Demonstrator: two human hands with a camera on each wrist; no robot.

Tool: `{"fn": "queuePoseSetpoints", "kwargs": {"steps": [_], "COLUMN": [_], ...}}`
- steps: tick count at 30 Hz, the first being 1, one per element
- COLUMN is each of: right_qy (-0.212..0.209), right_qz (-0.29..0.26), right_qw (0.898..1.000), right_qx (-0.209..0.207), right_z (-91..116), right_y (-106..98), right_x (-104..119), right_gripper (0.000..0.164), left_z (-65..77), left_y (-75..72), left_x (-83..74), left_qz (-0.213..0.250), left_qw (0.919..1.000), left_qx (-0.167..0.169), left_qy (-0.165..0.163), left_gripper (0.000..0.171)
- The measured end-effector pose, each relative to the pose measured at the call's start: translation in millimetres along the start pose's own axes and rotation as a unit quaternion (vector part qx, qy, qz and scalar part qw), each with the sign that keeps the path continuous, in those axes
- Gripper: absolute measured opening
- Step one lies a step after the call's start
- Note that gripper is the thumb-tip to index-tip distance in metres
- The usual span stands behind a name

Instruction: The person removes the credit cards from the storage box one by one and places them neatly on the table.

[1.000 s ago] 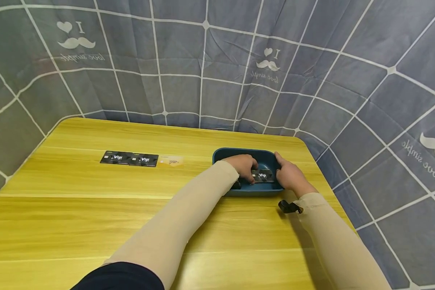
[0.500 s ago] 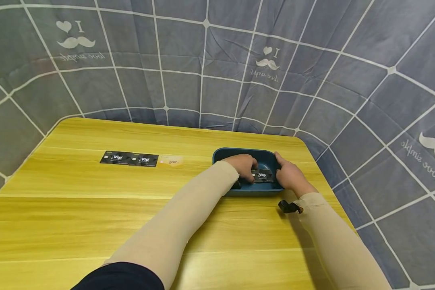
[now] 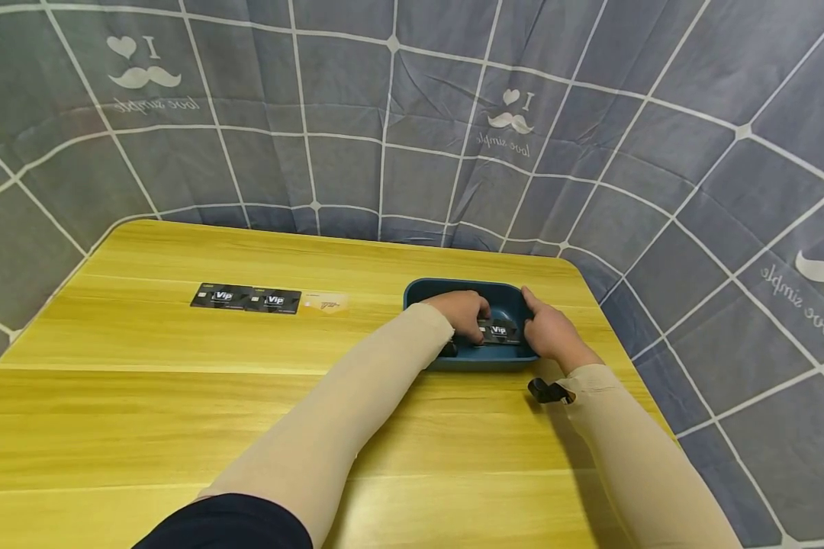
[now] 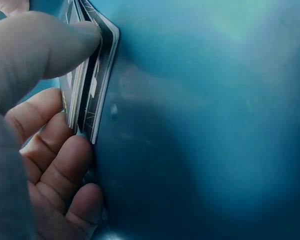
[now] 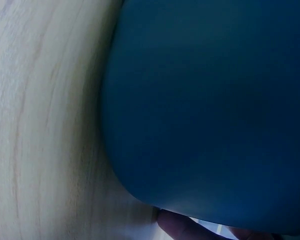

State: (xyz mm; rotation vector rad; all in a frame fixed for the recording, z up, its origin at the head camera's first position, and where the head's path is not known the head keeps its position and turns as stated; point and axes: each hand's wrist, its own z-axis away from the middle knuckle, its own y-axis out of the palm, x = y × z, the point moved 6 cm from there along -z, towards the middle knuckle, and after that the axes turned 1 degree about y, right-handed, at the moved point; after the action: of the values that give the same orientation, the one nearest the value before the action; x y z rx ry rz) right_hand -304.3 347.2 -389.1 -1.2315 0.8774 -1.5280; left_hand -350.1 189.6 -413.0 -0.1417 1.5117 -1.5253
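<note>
Inside a dark blue plastic box [image 3: 481, 364], my left hand [image 3: 461, 313] pinches a small stack of black Vip cards [image 3: 500, 331]. The left wrist view shows the thumb [image 4: 55, 42] over the edges of the cards [image 4: 102, 80], which are slightly fanned, with the fingers on their other side. My right hand [image 3: 555, 335] holds the right end of the box by its wall, thumb along the rim. In the right wrist view the outer wall of the box [image 5: 205, 110] fills most of the picture, and only some fingertips [image 5: 182, 227] show below it.
Left of the box, two black Vip cards [image 3: 221, 296] [image 3: 273, 300] and a pale yellow card [image 3: 325, 303] lie in a row on the wooden table [image 3: 178, 412]. A grey checked curtain [image 3: 343, 107] hangs behind and to the right of the table.
</note>
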Motion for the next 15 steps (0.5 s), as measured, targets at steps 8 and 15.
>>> {"fn": "queuePoseSetpoints", "kwargs": {"steps": [8,15], "right_qy": [-0.005,-0.004], "right_qz": [0.01,0.008], "right_qw": [1.0,1.0], "right_qx": [-0.01,-0.01], "right_z": [-0.3,-0.5], "right_y": [-1.7,0.3], "right_x": [2.0,1.9], "right_gripper": [0.069,0.07], "left_z": [5.0,7.7], "left_y": [-1.9,-2.6], "left_x": [-0.6,-1.8], "left_qz": [0.021,0.021], "left_qw": [0.9998,0.9998], "left_qx": [0.001,0.0], "left_qy": [0.0,0.003], "left_gripper": [0.055,0.056]}}
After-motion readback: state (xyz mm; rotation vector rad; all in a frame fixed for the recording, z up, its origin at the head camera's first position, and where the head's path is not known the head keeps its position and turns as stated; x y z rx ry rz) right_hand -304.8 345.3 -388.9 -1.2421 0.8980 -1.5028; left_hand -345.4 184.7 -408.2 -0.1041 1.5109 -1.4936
